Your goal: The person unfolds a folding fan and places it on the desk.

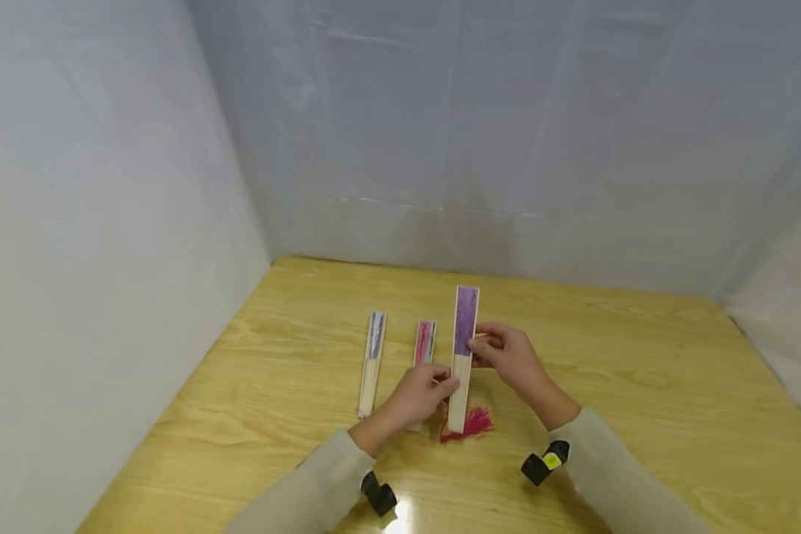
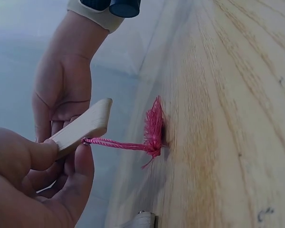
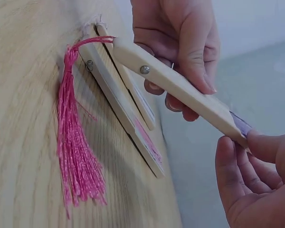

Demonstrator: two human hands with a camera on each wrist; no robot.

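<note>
On a wood-grain worktop (image 1: 274, 371), a closed white-and-grey fan (image 1: 376, 340) lies at left, just beside a closed pink fan (image 1: 425, 340), its near part hidden behind a person's left grip (image 1: 422, 391). That grip pinches the pale ribs toward the near end of a closed purple fan (image 1: 466, 319), held raised above the worktop to the right of the other two, its pink tassel (image 1: 478, 423) lying below. At right, the person's right grip (image 1: 510, 361) pinches the fan's purple part, farther up.
</note>
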